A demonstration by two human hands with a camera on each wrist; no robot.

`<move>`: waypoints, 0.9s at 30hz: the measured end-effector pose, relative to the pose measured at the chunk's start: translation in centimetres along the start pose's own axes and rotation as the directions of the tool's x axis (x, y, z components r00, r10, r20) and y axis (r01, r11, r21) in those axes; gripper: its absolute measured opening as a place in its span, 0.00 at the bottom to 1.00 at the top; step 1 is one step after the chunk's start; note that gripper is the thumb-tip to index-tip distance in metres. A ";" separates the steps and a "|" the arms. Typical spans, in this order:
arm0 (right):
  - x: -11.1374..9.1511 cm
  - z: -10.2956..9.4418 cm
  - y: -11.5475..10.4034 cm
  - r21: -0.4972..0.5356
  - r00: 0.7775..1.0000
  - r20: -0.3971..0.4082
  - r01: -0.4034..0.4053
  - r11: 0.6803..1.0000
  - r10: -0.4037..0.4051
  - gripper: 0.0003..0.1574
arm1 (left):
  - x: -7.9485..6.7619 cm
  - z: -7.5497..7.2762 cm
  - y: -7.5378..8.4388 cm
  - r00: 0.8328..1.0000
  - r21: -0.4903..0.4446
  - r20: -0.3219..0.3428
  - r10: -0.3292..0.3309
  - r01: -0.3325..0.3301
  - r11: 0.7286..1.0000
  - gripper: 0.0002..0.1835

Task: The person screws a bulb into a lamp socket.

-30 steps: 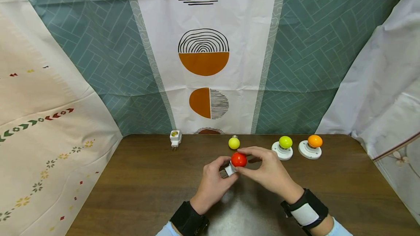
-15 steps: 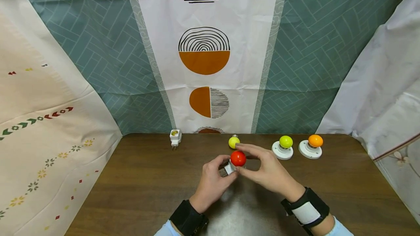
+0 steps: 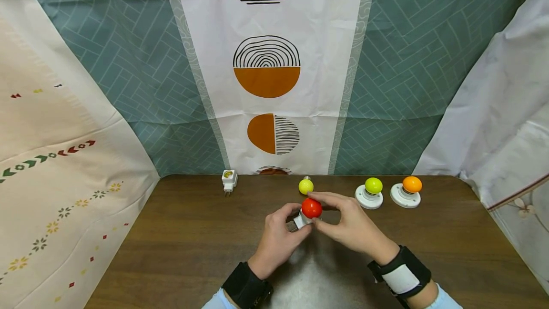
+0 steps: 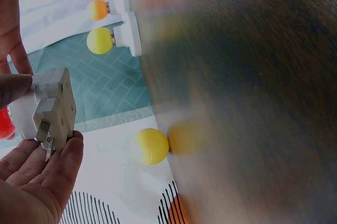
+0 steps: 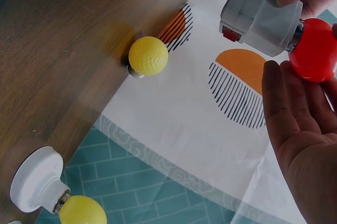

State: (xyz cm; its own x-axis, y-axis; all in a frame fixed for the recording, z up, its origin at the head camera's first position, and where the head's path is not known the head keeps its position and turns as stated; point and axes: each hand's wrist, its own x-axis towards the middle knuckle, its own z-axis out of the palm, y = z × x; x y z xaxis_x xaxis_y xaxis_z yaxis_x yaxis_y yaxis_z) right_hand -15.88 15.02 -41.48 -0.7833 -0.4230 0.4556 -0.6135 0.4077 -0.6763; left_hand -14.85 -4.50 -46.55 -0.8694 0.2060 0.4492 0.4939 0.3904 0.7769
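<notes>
My left hand (image 3: 280,236) grips a white plug-in lamp socket (image 4: 50,105) between thumb and fingers; its metal prongs show in the left wrist view. A red light bulb (image 3: 311,208) sits in the socket's mouth, with some of its metal base (image 5: 296,35) visible in the right wrist view. The thumb and fingers of my right hand (image 3: 353,225) hold the red bulb from the right side. Both hands are above the table. Just beyond them, a loose yellow bulb (image 3: 306,186) lies on the tabletop.
At the table's back left stands another white plug-in socket (image 3: 229,181). On the back right, two round white lamp holders carry a yellow-green bulb (image 3: 373,186) and an orange bulb (image 3: 412,184). A patterned curtain (image 3: 171,85) hangs behind the wooden table (image 3: 180,252).
My right index finger lifted a little and has come back down against the red bulb; the right thumb has shifted slightly. The left hand and socket stay nearly still.
</notes>
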 end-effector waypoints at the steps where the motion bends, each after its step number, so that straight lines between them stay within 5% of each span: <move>1: 0.0 0.0 0.0 -0.001 1.000 -0.001 0.001 1.000 -0.001 0.33 | 0.0 0.0 0.0 1.000 0.001 0.000 -0.001 0.001 1.000 0.18; 27: 0.1 0.1 -0.2 0.034 0.993 -0.091 -0.078 0.996 0.080 0.31 | 0.1 -0.2 0.0 0.999 0.000 0.017 -0.028 0.028 1.000 0.18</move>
State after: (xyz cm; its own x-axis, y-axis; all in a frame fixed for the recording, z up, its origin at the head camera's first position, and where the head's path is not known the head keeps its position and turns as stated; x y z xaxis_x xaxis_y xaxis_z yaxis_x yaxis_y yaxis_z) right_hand -15.80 14.80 -41.36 -0.8360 -0.3135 0.4504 -0.5471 0.4116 -0.7289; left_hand -14.92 -4.60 -46.41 -0.8830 0.2100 0.4199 0.4694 0.3964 0.7890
